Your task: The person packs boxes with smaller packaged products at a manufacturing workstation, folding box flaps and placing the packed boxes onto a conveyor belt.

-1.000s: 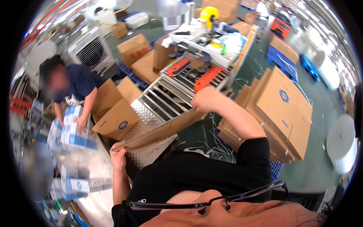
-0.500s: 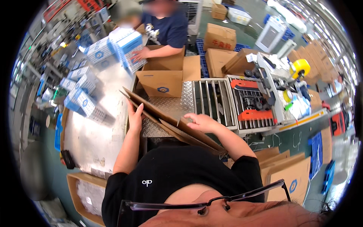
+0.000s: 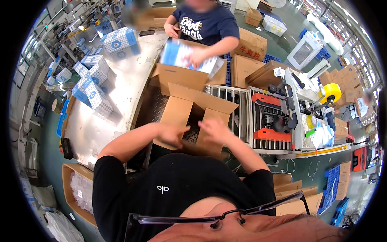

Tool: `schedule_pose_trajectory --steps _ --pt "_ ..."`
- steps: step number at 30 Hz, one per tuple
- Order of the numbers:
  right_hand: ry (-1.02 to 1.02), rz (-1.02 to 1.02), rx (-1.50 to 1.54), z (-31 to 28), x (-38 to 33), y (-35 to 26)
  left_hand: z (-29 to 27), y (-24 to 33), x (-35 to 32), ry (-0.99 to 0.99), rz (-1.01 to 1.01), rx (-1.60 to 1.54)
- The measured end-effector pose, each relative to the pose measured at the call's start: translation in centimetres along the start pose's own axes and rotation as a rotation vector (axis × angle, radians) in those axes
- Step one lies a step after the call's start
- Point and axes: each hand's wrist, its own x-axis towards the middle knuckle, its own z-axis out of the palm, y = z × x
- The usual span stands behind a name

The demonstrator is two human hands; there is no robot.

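A brown cardboard carton [image 3: 175, 113], opened into a box shape with its flaps up, stands in front of me. My left hand [image 3: 172, 134] is at its near left flap, somewhat blurred, thumb and fingers apart. At the right flap is my right hand [image 3: 213, 129], fingers spread and slightly blurred. Between the hands, the carton's dark inside shows a patch of patterned metal plate. Just beyond, a second carton [image 3: 182, 76] stands close to mine. Over it, a co-worker's hand [image 3: 196, 57] holds a blue-and-white box [image 3: 175, 54], which is motion-blurred.
On the metal table [image 3: 133, 76] at left lie several blue-and-white boxes [image 3: 120, 42]. A roller conveyor [image 3: 238, 105] runs right to a taping machine with orange guides [image 3: 271, 134]. A yellow tape roll [image 3: 332, 92] sits farther right. Folded cartons [image 3: 300, 201] lean at lower right.
The flat folded carton in my hands has been spread into an open box. The co-worker has moved right and brought a blue-and-white box over the far carton.
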Motion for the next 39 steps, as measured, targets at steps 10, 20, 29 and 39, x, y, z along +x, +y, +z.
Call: schedule_pose_trajectory --steps 10,20,29,39 --pt "0.197 0.369 0.202 1.0 -4.7 4.0 8.7 -4.9 7.2 1.129 -0.185 0.342" --pt "0.196 1.377 1.173 25.4 -3.6 5.3 4.4 -29.3 0.4 1.161 -0.290 -0.732" --pt "0.683 0.731 1.521 -2.8 -5.1 5.5 6.6 -21.6 6.0 0.941 0.429 -1.813" --pt "-0.395 0.153 0.245 5.2 13.3 -8.1 2.1 -22.1 0.1 1.159 -0.144 -1.039"
